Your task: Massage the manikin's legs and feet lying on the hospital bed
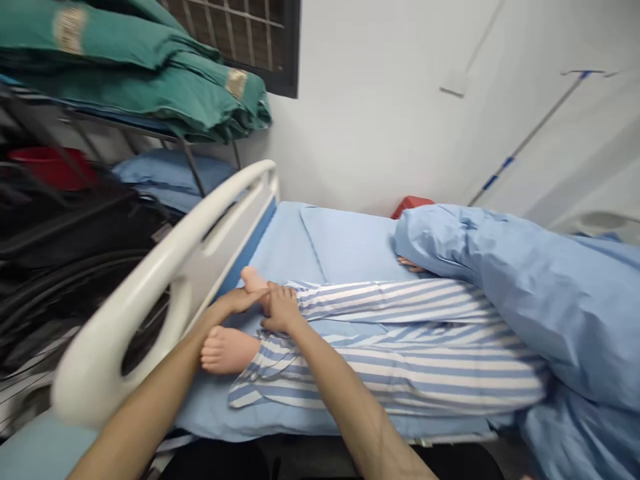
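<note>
A figure in blue-and-white striped trousers (390,373) lies on the bed, its smooth pink feet looking like a manikin's. My left hand (237,301) is closed around the far foot (254,279), near the headboard-like end panel. Just right of it, my right hand (281,308) wraps over the far ankle at the trouser cuff, its fingers bent over the top. Both thumbs' undersides and the ankle's skin beneath are partly hidden. The near foot (230,351) rests untouched on the light blue sheet (350,243), toes toward the end panel.
A white bed end panel (165,280) rises at left, beside a wheelchair (65,267). Green folded bundles (150,80) lie on a rack above. A blue quilt (540,287) covers the figure's upper part. An IV pole (525,143) and a red object (411,204) are behind the bed.
</note>
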A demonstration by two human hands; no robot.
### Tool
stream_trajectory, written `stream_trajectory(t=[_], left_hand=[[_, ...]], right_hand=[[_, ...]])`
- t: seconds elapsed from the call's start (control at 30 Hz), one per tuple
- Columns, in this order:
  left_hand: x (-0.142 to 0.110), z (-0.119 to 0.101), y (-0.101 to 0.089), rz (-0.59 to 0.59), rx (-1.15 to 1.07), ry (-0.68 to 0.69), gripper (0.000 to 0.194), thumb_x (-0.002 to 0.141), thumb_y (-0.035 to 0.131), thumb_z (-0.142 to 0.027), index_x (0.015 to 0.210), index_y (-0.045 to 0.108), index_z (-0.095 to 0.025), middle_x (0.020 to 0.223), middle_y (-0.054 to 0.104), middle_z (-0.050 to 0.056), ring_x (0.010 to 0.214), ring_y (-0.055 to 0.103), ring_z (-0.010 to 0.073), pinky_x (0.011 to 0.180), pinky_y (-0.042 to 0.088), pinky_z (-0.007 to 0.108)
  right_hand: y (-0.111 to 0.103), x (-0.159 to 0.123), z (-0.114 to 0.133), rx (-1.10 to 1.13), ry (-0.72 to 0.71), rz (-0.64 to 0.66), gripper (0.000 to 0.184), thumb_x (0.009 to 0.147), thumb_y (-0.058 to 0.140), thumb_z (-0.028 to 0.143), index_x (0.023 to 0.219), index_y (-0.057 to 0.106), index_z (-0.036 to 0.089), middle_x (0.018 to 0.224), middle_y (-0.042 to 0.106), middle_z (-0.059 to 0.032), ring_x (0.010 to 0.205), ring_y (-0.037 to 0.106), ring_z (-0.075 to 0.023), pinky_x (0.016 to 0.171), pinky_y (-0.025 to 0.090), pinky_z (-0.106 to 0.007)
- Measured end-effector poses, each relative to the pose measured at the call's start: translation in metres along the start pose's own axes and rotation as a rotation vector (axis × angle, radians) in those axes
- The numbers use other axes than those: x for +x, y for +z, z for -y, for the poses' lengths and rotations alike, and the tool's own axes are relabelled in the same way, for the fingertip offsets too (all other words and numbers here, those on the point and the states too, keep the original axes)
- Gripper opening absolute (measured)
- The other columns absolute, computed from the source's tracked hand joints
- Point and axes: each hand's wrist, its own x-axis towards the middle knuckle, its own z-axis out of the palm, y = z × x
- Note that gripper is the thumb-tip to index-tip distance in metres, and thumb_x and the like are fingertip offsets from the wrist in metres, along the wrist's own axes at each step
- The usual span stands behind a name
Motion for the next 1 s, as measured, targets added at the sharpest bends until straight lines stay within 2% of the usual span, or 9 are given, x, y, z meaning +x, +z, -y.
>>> stream_trajectory(t=[0.07, 0.13, 0.2, 0.33, 0.47, 0.67, 0.73, 0.83, 1.0], left_hand=[[-0.014, 0.01, 0.009, -0.181, -0.143, -0.139, 0.035, 0.092, 0.012, -0.013, 0.068, 0.029, -0.032, 0.063, 0.026, -0.002, 0.074, 0.05, 0.0257, 0.058, 0.041, 0.033], [-0.016, 0.016, 0.02, -0.347, -0.369, -0.204, 0.031, 0.095, 0.013, -0.015, 0.068, 0.017, -0.029, 0.065, 0.018, -0.003, 0.073, 0.046, 0.0241, 0.064, 0.038, 0.035], [-0.012, 0.02, 0.029, -0.403, -0.54, -0.224, 0.028, 0.097, 0.014, -0.019, 0.07, 0.012, -0.026, 0.068, 0.012, -0.004, 0.071, 0.04, 0.0224, 0.068, 0.034, 0.037], [-0.007, 0.019, 0.034, -0.401, -0.68, -0.231, 0.027, 0.097, 0.013, -0.021, 0.07, 0.012, -0.024, 0.071, 0.008, -0.004, 0.072, 0.034, 0.0216, 0.071, 0.03, 0.039], [-0.008, 0.017, 0.032, -0.376, -0.767, -0.246, 0.028, 0.096, 0.02, -0.025, 0.069, 0.018, -0.025, 0.07, 0.011, -0.004, 0.077, 0.037, 0.0227, 0.073, 0.03, 0.041], [-0.01, 0.018, 0.027, -0.174, -0.738, -0.252, 0.027, 0.097, 0.024, -0.032, 0.08, 0.042, -0.023, 0.082, 0.039, 0.005, 0.102, 0.046, 0.0303, 0.082, 0.033, 0.046], [-0.01, 0.019, 0.025, -0.144, -0.706, -0.255, 0.027, 0.097, 0.022, -0.029, 0.079, 0.042, -0.023, 0.084, 0.043, 0.007, 0.105, 0.048, 0.0312, 0.082, 0.034, 0.046], [-0.013, 0.021, 0.023, -0.165, -0.686, -0.286, 0.025, 0.093, 0.024, -0.025, 0.073, 0.038, -0.023, 0.081, 0.043, 0.006, 0.101, 0.051, 0.0308, 0.079, 0.035, 0.044], [-0.015, 0.025, 0.023, -0.207, -0.689, -0.288, 0.024, 0.091, 0.027, -0.024, 0.067, 0.028, -0.025, 0.076, 0.042, 0.006, 0.093, 0.052, 0.0298, 0.075, 0.035, 0.042]], right_hand=[[0.001, 0.0, 0.0, -0.006, -0.002, 0.0, 0.105, 0.072, 0.075, 0.036, 0.159, 0.022, 0.013, 0.16, 0.037, -0.0191, 0.144, 0.036, -0.0342, 0.122, 0.021, -0.053], [0.002, -0.001, 0.001, -0.017, -0.011, -0.002, 0.104, 0.072, 0.074, 0.035, 0.159, 0.022, 0.012, 0.161, 0.035, -0.02, 0.144, 0.035, -0.0341, 0.122, 0.02, -0.053], [0.003, -0.002, 0.001, -0.029, -0.017, -0.004, 0.104, 0.071, 0.074, 0.034, 0.158, 0.023, 0.009, 0.161, 0.035, -0.0212, 0.144, 0.034, -0.034, 0.122, 0.018, -0.052], [0.006, -0.004, 0.001, -0.041, -0.021, -0.017, 0.105, 0.07, 0.073, 0.033, 0.158, 0.022, 0.005, 0.16, 0.035, -0.022, 0.142, 0.034, -0.0335, 0.122, 0.018, -0.051], [0.008, -0.003, 0.0, -0.051, -0.028, -0.035, 0.103, 0.071, 0.071, 0.033, 0.157, 0.023, 0.005, 0.16, 0.035, -0.0213, 0.142, 0.034, -0.0335, 0.122, 0.017, -0.051], [0.009, -0.005, 0.001, -0.066, -0.02, -0.066, 0.1, 0.07, 0.068, 0.033, 0.156, 0.025, 0.006, 0.159, 0.038, -0.0204, 0.138, 0.037, -0.0342, 0.121, 0.02, -0.051], [0.009, -0.005, 0.002, -0.064, -0.005, -0.069, 0.1, 0.07, 0.068, 0.033, 0.157, 0.025, 0.009, 0.159, 0.038, -0.0193, 0.139, 0.038, -0.0345, 0.122, 0.019, -0.051], [0.009, -0.005, 0.003, -0.064, 0.001, -0.068, 0.1, 0.07, 0.068, 0.033, 0.158, 0.025, 0.013, 0.159, 0.038, -0.0175, 0.141, 0.037, -0.0345, 0.122, 0.019, -0.051], [0.007, -0.005, 0.004, -0.044, 0.018, -0.057, 0.103, 0.068, 0.071, 0.032, 0.158, 0.025, 0.011, 0.159, 0.038, -0.0191, 0.141, 0.037, -0.0348, 0.122, 0.02, -0.051]])
